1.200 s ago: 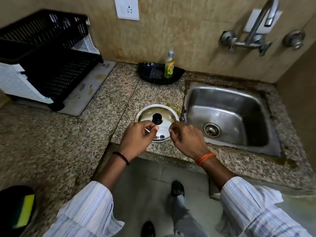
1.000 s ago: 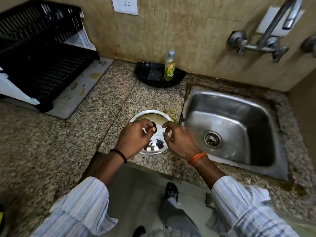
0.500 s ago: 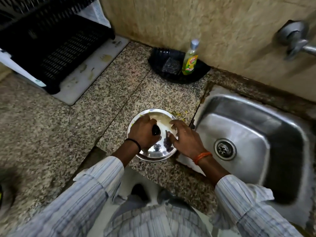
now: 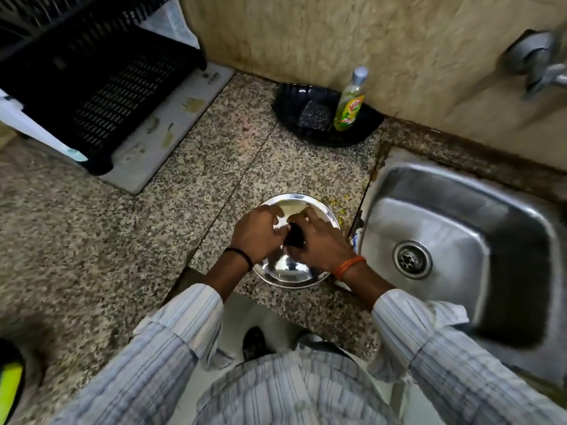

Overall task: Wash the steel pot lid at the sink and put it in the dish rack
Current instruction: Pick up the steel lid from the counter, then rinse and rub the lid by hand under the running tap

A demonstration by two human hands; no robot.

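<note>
The steel pot lid [image 4: 290,271] lies on the granite counter just left of the sink [image 4: 435,216], its black knob [image 4: 294,237] up. My left hand [image 4: 257,234] curls around the knob from the left. From the right, my right hand [image 4: 320,245] closes in on the same knob, its fingers over the lid's top. Both hands hide most of the lid's middle. The black plastic dish rack [image 4: 92,81] stands at the far left on a white mat [image 4: 171,127].
A dish soap bottle [image 4: 349,102] and a dark scrubber [image 4: 314,116] sit in a black tray [image 4: 362,133] against the wall. The tap fitting [image 4: 540,65] is on the wall at the upper right. A yellow-green object [image 4: 9,391] lies at the bottom left edge.
My head has moved closer and lower over the counter. Both hands came down from above the lid's near edge onto it and closed in around the knob.
</note>
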